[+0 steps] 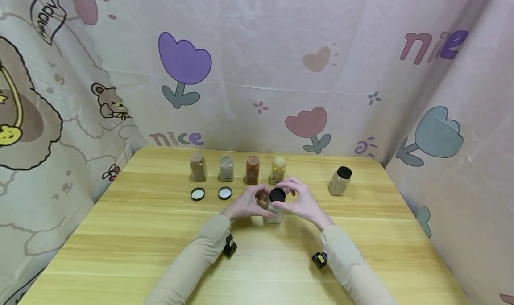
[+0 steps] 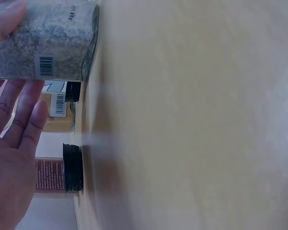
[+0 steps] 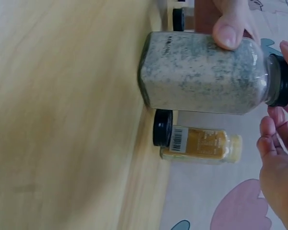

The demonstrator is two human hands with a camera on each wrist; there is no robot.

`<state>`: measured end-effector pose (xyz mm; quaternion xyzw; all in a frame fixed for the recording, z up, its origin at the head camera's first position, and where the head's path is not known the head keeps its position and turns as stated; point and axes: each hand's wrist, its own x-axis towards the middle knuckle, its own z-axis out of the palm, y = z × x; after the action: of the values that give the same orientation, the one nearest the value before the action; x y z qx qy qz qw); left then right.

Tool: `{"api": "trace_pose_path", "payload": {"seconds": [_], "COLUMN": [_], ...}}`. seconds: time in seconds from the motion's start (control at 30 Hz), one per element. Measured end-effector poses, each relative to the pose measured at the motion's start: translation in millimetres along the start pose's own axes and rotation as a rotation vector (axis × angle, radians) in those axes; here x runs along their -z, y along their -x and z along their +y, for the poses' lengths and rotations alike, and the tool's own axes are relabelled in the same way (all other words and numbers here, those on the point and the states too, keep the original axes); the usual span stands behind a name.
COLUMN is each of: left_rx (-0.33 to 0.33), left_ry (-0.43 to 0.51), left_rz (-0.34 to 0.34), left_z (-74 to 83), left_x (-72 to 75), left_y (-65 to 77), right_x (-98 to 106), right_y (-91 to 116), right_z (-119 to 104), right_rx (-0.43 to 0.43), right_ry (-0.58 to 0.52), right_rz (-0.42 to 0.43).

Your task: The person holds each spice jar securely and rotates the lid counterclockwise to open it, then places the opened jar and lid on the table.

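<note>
Four jars [image 1: 252,173] stand lidless; my left fingers [image 2: 34,122] grip a fifth jar [image 3: 206,72], right fingers [image 3: 268,127] round its black lid [image 3: 284,80]; one capped jar [image 1: 337,184] seems left.

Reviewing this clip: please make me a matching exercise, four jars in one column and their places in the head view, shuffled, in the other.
Jars
1. Speckled jar
2. Yellow jar
3. Brown jar
4. Red jar

Places
A. Left end of the back row of four
B. Second from the right in that row
C. Between the left hand and right hand, with a black lid on its mouth
D. Right end of that row

Pairs: 1-C, 2-D, 3-A, 4-B
</note>
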<state>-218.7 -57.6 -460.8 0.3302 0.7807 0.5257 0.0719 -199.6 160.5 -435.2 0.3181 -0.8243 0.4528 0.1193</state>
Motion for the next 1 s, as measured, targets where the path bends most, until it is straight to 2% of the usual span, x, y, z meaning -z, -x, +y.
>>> {"api": "trace_pose_path", "payload": {"seconds": [0.17, 0.43, 0.77, 1.0], "left_rx": [-0.013, -0.008, -0.022, -0.016], "left_ry": [-0.011, -0.043, 0.004, -0.011], "left_rz": [-0.016, -0.011, -0.002, -0.012], "left_z": [-21.1, -20.8, -20.9, -19.3], "left_x": [-1.4, -1.1, -1.3, -0.4], "left_y": [-5.2, -4.7, -4.5, -4.0], "right_x": [0.5, 0.1, 3.1, 2.6], "right_y": [1.1, 2.1, -0.5, -0.3], "right_z": [-1.7, -8.2, -8.4, -8.6], "right_rx": [-0.049, -0.085, -0.033, -0.008], "right_ry": [0.055, 0.077, 0.063, 0.047], "right_rz": [0.022, 0.048, 0.005, -0.005]}}
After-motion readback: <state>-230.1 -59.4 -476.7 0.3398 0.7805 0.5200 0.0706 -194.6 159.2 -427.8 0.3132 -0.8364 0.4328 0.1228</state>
